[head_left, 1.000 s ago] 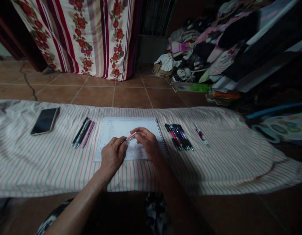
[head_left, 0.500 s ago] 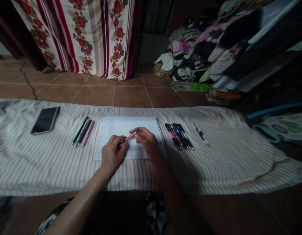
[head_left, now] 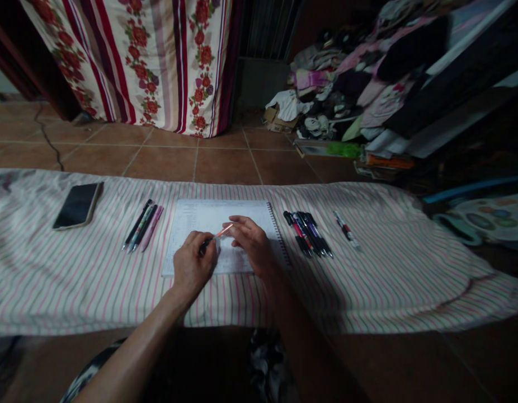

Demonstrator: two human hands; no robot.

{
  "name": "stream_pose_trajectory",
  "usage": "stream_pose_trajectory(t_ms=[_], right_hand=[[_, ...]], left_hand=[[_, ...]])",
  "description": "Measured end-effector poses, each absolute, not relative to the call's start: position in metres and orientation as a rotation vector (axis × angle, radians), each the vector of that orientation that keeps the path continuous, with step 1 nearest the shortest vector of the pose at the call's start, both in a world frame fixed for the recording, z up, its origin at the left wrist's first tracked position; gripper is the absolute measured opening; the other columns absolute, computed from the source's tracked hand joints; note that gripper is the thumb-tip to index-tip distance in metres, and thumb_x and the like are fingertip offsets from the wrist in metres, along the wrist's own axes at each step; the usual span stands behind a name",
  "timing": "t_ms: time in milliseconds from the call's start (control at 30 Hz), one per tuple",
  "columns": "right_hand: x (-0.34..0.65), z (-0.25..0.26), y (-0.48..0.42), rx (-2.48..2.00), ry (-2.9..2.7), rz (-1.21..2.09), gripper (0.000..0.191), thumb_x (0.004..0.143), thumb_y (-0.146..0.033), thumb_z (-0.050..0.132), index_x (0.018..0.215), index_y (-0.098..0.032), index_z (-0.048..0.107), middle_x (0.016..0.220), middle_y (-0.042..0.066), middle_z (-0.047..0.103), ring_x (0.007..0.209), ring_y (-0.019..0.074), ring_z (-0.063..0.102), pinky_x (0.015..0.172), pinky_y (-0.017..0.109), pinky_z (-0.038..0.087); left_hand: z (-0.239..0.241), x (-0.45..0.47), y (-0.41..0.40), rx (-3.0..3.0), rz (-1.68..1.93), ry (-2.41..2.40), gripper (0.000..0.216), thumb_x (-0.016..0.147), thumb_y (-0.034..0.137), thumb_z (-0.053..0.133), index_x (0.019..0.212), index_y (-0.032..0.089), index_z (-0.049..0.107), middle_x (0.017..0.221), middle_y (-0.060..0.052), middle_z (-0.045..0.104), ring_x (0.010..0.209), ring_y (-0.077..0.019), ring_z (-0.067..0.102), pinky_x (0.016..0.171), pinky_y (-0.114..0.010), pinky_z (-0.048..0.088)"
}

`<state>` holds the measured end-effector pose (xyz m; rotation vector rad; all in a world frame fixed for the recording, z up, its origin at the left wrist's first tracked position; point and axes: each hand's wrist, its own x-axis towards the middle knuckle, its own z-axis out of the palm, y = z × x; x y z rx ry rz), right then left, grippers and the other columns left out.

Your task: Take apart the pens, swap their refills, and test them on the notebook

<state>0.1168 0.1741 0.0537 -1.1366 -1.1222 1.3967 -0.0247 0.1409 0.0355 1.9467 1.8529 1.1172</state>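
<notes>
Both hands are working one pen (head_left: 217,235) over the notebook (head_left: 200,215). I'm seeing my left hand (head_left: 193,265) pinching the dark end of the pen, fingers curled tight around it. My right hand (head_left: 254,242) is gripping the orange end with thumb and fingertips. Pen is hanging tilted just above the page, orange end higher and to the right; whether the tip is touching the paper I can't tell. Notebook is lying flat on the striped cloth (head_left: 368,280), spiral edge on its right side. Three pens (head_left: 142,227) are lying side by side just left of the notebook. Bunch of pens (head_left: 308,233) is sitting just right of the spiral, and one single pen (head_left: 345,230) is lying apart, further right. Phone (head_left: 78,205) is lying face up, screen dark, at far left on the cloth. Tiled floor (head_left: 225,165) is showing beyond the cloth.
</notes>
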Motion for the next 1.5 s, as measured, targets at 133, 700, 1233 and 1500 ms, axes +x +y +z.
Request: stream_pose_trajectory(t_ms=[133,700,1233,1500], right_hand=[[0.118,0.053,0.176,-1.222,-1.08,1.329,0.03,0.066,-0.04,0.063,0.085,-0.019,0.059,0.083,0.006,0.069,0.074,0.0168,0.061,0.06,0.027,0.043],[0.144,0.029,0.191,-1.433,-1.147,1.006,0.021,0.069,-0.034,0.054,0.081,-0.017,0.057,0.061,0.002,0.064,0.055,0.0141,0.058,0.048,0.024,0.044],[0.15,0.018,0.189,-1.537,-1.377,0.735,0.018,0.074,-0.028,0.048,0.085,-0.02,0.06,0.064,0.002,0.065,0.063,0.0164,0.061,0.056,0.026,0.046],[0.141,0.04,0.184,-1.398,-1.337,0.791,0.023,0.076,-0.033,0.05,0.088,-0.02,0.063,0.067,0.002,0.062,0.054,0.0127,0.056,0.049,0.023,0.041]], left_hand=[[0.038,-0.024,0.139,1.975,1.058,1.86,0.017,0.082,0.029,0.048,0.086,0.019,0.062,0.081,-0.001,0.061,0.066,-0.0127,0.057,0.059,-0.023,0.039],[0.042,-0.025,0.139,1.921,1.086,1.864,0.02,0.085,0.029,0.044,0.088,0.018,0.061,0.083,-0.002,0.062,0.07,-0.0141,0.058,0.064,-0.025,0.042],[0.04,-0.025,0.14,1.935,1.105,1.848,0.022,0.085,0.031,0.044,0.088,0.019,0.062,0.081,-0.003,0.061,0.069,-0.0139,0.057,0.064,-0.026,0.043],[0.044,-0.026,0.138,1.947,1.084,1.815,0.023,0.086,0.031,0.042,0.09,0.019,0.062,0.083,-0.003,0.062,0.073,-0.0149,0.058,0.066,-0.027,0.044]])
